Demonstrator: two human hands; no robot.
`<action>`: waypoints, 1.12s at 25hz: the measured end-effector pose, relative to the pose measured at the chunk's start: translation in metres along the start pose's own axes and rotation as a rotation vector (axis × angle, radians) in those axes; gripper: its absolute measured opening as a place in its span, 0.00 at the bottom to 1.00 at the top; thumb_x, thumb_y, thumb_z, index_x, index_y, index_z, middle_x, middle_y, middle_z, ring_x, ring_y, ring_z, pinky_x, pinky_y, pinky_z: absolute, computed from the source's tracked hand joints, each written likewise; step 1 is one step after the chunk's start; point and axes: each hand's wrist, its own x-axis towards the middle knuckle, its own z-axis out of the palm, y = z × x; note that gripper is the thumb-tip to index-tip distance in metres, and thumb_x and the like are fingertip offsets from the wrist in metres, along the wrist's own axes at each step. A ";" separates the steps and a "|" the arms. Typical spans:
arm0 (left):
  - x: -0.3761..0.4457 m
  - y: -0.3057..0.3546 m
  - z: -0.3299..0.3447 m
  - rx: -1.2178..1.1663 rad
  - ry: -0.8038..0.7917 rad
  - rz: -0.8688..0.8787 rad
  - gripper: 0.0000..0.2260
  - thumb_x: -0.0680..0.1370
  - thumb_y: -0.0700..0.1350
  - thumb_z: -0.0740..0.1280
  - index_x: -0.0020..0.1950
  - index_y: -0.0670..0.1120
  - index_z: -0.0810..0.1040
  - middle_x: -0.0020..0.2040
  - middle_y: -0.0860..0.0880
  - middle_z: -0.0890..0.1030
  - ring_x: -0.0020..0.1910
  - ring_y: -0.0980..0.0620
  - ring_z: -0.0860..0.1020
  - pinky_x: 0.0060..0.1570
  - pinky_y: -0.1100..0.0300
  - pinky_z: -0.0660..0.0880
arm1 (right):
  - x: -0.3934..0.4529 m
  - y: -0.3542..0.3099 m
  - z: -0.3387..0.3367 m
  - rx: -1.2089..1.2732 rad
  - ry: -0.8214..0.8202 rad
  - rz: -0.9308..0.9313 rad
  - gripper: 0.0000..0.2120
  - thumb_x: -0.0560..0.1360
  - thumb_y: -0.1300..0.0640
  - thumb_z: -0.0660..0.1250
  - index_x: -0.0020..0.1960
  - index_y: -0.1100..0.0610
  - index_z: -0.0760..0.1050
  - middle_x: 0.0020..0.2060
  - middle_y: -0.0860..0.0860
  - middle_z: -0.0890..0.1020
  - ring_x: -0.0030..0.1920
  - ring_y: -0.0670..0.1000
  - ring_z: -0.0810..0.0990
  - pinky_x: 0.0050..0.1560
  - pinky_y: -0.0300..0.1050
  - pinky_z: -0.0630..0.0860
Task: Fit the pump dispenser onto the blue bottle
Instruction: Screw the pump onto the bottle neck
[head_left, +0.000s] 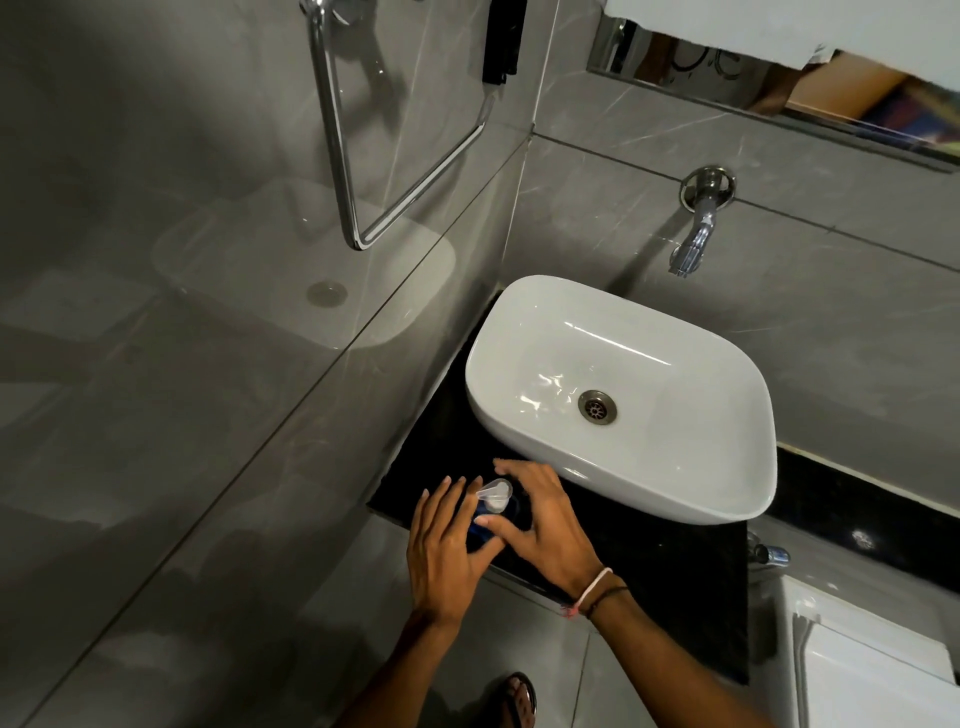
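Observation:
The blue bottle (480, 525) stands upright on the black counter (649, 561), just in front of the sink's near-left corner. A clear and white pump dispenser (496, 492) sits on top of it, its nozzle pointing left. My left hand (447, 545) wraps the bottle's left side, fingers stretched upward. My right hand (540, 514) curls around the bottle's right side at the pump's collar, thumb across the front. Most of the bottle's body is hidden between the two hands.
A white basin (727, 405) rests on the counter behind the bottle, with a chrome tap (696, 228) on the wall above. A chrome towel rail (363, 156) hangs on the glossy left wall. A white appliance (857, 660) stands at lower right. A sandalled foot (519, 699) shows below.

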 end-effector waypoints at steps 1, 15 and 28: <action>0.000 0.001 0.000 -0.013 0.003 -0.007 0.32 0.64 0.49 0.82 0.65 0.41 0.80 0.63 0.42 0.82 0.66 0.43 0.78 0.64 0.39 0.75 | 0.000 -0.003 -0.005 0.013 -0.004 -0.015 0.29 0.74 0.42 0.74 0.70 0.53 0.74 0.65 0.45 0.77 0.67 0.42 0.72 0.70 0.34 0.68; 0.006 0.002 0.000 0.041 0.003 -0.035 0.35 0.73 0.71 0.64 0.67 0.46 0.79 0.64 0.45 0.82 0.66 0.46 0.78 0.67 0.42 0.73 | 0.038 -0.029 -0.052 -0.136 -0.332 0.097 0.13 0.77 0.48 0.72 0.57 0.54 0.82 0.42 0.50 0.87 0.43 0.48 0.84 0.47 0.46 0.81; 0.004 0.002 -0.001 0.018 0.045 -0.006 0.34 0.75 0.70 0.60 0.67 0.45 0.79 0.62 0.44 0.82 0.64 0.45 0.79 0.67 0.42 0.73 | 0.021 -0.028 -0.052 -0.238 -0.309 0.102 0.15 0.71 0.43 0.77 0.47 0.54 0.83 0.38 0.49 0.86 0.39 0.48 0.84 0.45 0.49 0.83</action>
